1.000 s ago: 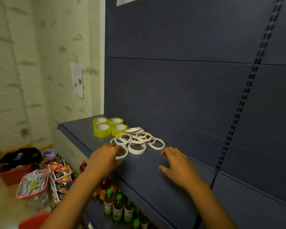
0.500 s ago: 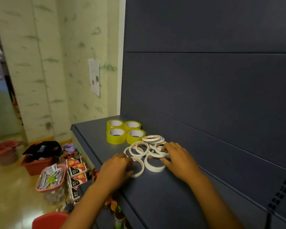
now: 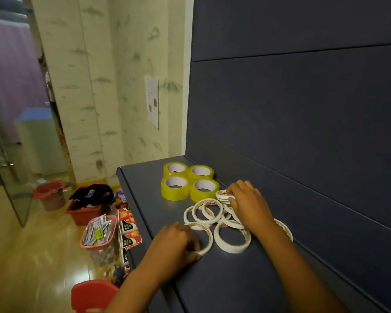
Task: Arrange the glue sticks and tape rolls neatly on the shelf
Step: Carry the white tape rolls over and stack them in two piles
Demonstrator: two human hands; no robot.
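Right hand (image 3: 250, 205) advanced onto thin white tape rings (image 3: 209, 213).

4 yellow tape rolls (image 3: 189, 180) stand squared on the shelf (image 3: 145, 190) beside scattered white rolls (image 3: 212, 219).

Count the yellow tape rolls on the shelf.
4, in a two-by-two block at the shelf's far left: back-left, back-right, front-left, front-right. None appear hidden.
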